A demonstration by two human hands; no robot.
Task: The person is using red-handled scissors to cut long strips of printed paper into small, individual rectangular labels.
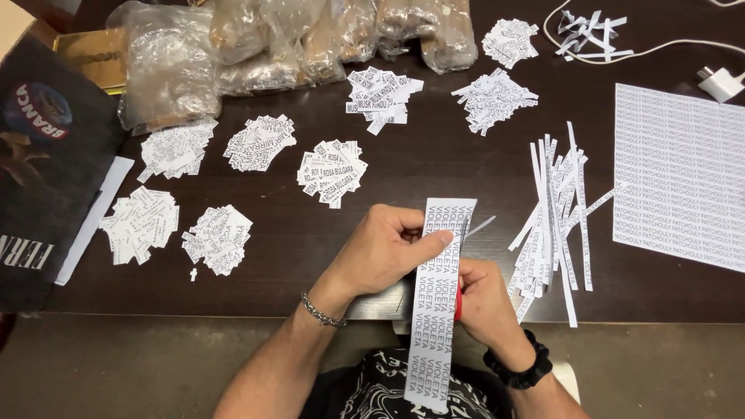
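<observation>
My left hand (388, 248) pinches a long white paper strip (434, 341) printed with rows of repeated words, thumb on its left edge near the top. The strip hangs down over my lap. My right hand (485, 302) sits behind the strip, gripping red-handled scissors (458, 301); a thin blade tip (481, 226) pokes out to the right of the strip's top. A chain bracelet is on my left wrist, a black band on my right.
Several heaps of small cut labels (332, 171) lie across the dark table (295, 264). Thin paper offcuts (555, 217) are piled at right beside a full printed sheet (683, 174). Plastic bags (264, 43) line the far edge; a white charger and cable (718, 81) sit far right.
</observation>
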